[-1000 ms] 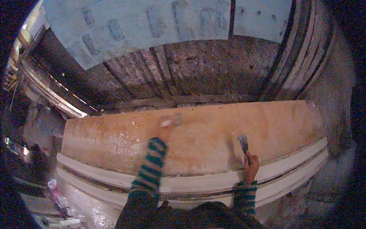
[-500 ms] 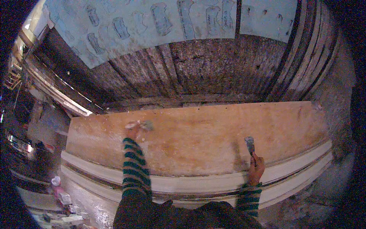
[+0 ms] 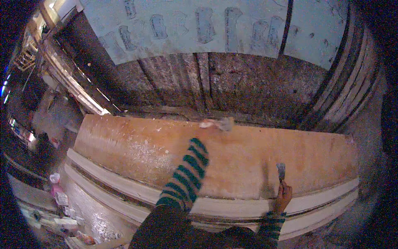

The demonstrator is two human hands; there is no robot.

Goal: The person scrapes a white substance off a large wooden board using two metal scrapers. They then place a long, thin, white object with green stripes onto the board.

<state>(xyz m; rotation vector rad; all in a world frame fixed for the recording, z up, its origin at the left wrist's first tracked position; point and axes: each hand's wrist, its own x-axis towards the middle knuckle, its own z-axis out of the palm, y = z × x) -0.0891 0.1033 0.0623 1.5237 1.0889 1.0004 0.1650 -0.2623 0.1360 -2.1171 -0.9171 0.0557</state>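
Note:
A long orange-brown wooden board (image 3: 240, 166) lies across in front of me, its surface specked with white flakes on the left part. My left hand (image 3: 207, 128) is at the board's far edge, near its middle. It is closed on a pale thing (image 3: 226, 123) that motion smears, so its kind cannot be told. Over the near right side of the board, my right hand (image 3: 284, 194) grips a putty knife (image 3: 281, 171) by its handle, the grey blade pointing away from me. A shadow falls on the board beside it.
Pale grooved rails (image 3: 124, 191) run along the board's near side. Behind the board stands a dark, stained wall (image 3: 257, 87) below a light blue panel (image 3: 178, 31) with dark outlined marks. Several pale blocks and a pink bag (image 3: 56, 190) lie at the lower left.
My left hand has swept right and away across the board to its far edge with the pale thing. My right hand still holds the putty knife. The whole view has shifted and tilted.

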